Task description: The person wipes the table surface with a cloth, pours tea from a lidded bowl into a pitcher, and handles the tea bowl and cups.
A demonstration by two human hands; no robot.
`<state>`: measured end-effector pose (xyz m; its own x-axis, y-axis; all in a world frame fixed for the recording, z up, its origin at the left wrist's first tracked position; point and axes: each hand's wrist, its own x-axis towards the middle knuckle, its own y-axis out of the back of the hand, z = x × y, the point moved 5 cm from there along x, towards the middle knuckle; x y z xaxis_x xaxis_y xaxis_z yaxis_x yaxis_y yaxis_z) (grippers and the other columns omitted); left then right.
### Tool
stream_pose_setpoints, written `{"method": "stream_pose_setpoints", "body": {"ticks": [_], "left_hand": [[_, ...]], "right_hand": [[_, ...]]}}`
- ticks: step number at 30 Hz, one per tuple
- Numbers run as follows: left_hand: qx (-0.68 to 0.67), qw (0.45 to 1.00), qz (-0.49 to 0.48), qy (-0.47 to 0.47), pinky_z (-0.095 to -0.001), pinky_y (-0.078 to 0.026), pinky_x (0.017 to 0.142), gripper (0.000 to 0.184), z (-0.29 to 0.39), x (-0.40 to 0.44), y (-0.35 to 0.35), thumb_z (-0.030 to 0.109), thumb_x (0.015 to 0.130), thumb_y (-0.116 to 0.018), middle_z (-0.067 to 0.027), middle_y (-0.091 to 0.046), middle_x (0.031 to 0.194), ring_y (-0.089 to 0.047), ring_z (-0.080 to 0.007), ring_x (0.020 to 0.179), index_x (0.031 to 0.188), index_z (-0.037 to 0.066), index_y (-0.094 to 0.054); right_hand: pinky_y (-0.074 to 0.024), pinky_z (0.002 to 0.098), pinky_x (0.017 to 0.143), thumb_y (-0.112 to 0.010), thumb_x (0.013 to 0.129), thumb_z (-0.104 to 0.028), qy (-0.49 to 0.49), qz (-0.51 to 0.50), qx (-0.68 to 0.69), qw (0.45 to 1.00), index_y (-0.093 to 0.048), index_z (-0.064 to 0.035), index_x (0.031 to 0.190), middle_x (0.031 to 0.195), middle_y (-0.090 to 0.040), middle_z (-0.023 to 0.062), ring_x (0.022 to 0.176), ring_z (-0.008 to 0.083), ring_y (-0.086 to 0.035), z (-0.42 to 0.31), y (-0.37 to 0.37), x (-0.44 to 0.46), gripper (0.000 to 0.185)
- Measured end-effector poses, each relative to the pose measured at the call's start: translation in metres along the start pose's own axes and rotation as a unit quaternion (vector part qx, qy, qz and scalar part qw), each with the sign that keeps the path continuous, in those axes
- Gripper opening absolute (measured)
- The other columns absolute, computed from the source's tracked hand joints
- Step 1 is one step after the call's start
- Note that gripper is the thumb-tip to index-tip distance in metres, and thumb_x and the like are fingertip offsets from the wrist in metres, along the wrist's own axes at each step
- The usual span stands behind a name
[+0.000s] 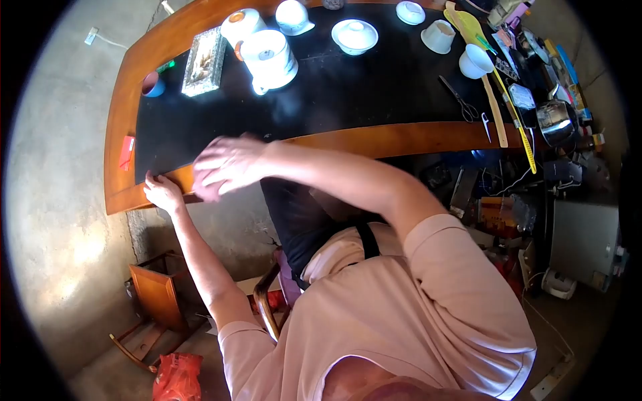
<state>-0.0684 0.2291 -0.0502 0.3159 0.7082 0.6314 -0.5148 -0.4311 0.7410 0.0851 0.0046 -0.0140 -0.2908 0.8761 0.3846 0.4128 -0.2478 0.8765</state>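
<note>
Two bare hands are at the tabletop's (314, 97) near left corner. The left hand (164, 192) is at its wooden edge; I cannot tell whether the fingers grip it. The right hand (229, 164) is blurred just beside, fingers spread. One red packet (126, 153) lies nearby; beyond are one patterned box (204, 61), two white cups (475, 61) and one scissors (460, 98)

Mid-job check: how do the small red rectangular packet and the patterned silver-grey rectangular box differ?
The small red rectangular packet is mostly red, while the patterned silver-grey rectangular box has a brownish middle. The packet looks much smaller than the box. The packet lies on the brown wooden border, nearer the left hand; the box sits on the black tabletop. Both are rectangular.
</note>
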Motion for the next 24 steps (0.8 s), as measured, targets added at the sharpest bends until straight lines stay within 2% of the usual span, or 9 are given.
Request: {"method": "stream_pose_setpoints", "body": {"ticks": [3,6,8,11,14,17,19,21,24], "left_hand": [[0.048,0.999,-0.018,0.007,-0.0468,-0.047,0.088,0.033,-0.002,0.002,0.0,0.015,0.088,-0.054,-0.0224,-0.059,0.105,-0.058,-0.0393,0.095,0.118,0.004,-0.061],[0.086,0.994,-0.057,0.045,-0.0467,-0.048,0.089,0.033,0.007,0.01,0.009,0.018,0.088,-0.054,-0.0219,-0.06,0.108,-0.058,-0.0393,0.097,0.116,0.006,-0.064],[0.085,0.994,-0.054,0.043,-0.0468,-0.048,0.088,0.033,0.011,0.014,0.012,0.018,0.087,-0.055,-0.0215,-0.06,0.107,-0.059,-0.0392,0.096,0.116,0.006,-0.065],[0.06,0.998,-0.015,0.027,-0.0457,-0.049,0.085,0.035,0.004,0.018,0.009,0.015,0.082,-0.058,-0.02,-0.063,0.1,-0.061,-0.0362,0.09,0.115,0.006,-0.065],[0.02,0.998,0.061,0.009,-0.0457,-0.048,0.081,0.038,-0.005,0.014,0.002,0.006,0.079,-0.059,-0.0202,-0.062,0.097,-0.06,-0.0358,0.085,0.118,0.004,-0.061],[0.001,0.992,0.121,0.027,-0.0469,-0.045,0.085,0.048,0.016,0.007,0.025,-0.003,0.079,-0.057,-0.0234,-0.058,0.104,-0.055,-0.037,0.095,0.126,0.004,-0.052],[-0.025,0.986,0.159,0.032,-0.0478,-0.044,0.088,0.049,0.017,0.006,0.03,-0.005,0.082,-0.055,-0.0247,-0.054,0.109,-0.051,-0.0382,0.101,0.129,0.004,-0.049],[-0.054,0.982,0.165,0.068,-0.045,-0.045,0.091,0.041,0.014,0.004,0.03,-0.003,0.09,-0.051,-0.0253,-0.052,0.112,-0.051,-0.0373,0.103,0.13,0.005,-0.049],[-0.065,0.981,0.159,0.093,-0.0435,-0.045,0.093,0.039,0.008,0.004,0.025,-0.002,0.093,-0.048,-0.0247,-0.05,0.117,-0.051,-0.0357,0.106,0.131,0.005,-0.047]], "right_hand": [[-0.0335,0.0426,0.109,-0.056,0.091,-0.042,-0.032,0.063,-0.021,0.997,-0.058,-0.0225,0.128,0.138,-0.046,0.0047,0.129,0.025,-0.042,0.036,0.039,-0.073,0.043],[-0.0263,0.0432,0.116,-0.054,0.094,-0.042,-0.213,-0.037,-0.084,0.973,-0.051,-0.0257,0.138,0.153,-0.033,0.003,0.142,0.0245,-0.029,0.068,0.076,-0.172,0.047],[-0.0231,0.0439,0.117,-0.052,0.095,-0.042,-0.277,-0.073,-0.102,0.953,-0.048,-0.0267,0.14,0.155,-0.029,0.0032,0.144,0.025,-0.025,0.066,0.109,-0.233,0.048],[-0.026,0.0431,0.115,-0.056,0.093,-0.027,-0.327,-0.049,-0.089,0.939,-0.051,-0.0123,0.137,0.153,-0.031,0.0094,0.14,0.03,-0.032,0.043,0.159,-0.289,0.046],[-0.0237,0.0441,0.115,-0.054,0.093,-0.021,-0.35,-0.042,-0.089,0.932,-0.053,-0.009,0.135,0.154,-0.03,0.0129,0.141,0.0343,-0.029,0.027,0.159,-0.306,0.043],[-0.0235,0.0467,0.115,-0.058,0.09,-0.022,-0.305,-0.103,-0.055,0.945,-0.053,-0.0119,0.136,0.154,-0.03,0.0139,0.142,0.0372,-0.026,0.012,0.137,-0.276,0.047],[-0.0253,0.0488,0.114,-0.062,0.088,-0.025,-0.204,-0.133,-0.038,0.969,-0.055,-0.0132,0.134,0.153,-0.032,0.0142,0.141,0.038,-0.027,-0.003,0.116,-0.212,0.048],[-0.0273,0.0503,0.113,-0.065,0.086,-0.028,-0.129,-0.135,-0.039,0.982,-0.057,-0.0146,0.132,0.151,-0.033,0.014,0.14,0.0384,-0.029,-0.01,0.089,-0.14,0.049],[-0.0281,0.0504,0.112,-0.062,0.088,-0.034,-0.039,-0.059,-0.044,0.997,-0.055,-0.0163,0.131,0.146,-0.038,0.0154,0.134,0.038,-0.036,0.003,0.039,-0.034,0.048]]}}
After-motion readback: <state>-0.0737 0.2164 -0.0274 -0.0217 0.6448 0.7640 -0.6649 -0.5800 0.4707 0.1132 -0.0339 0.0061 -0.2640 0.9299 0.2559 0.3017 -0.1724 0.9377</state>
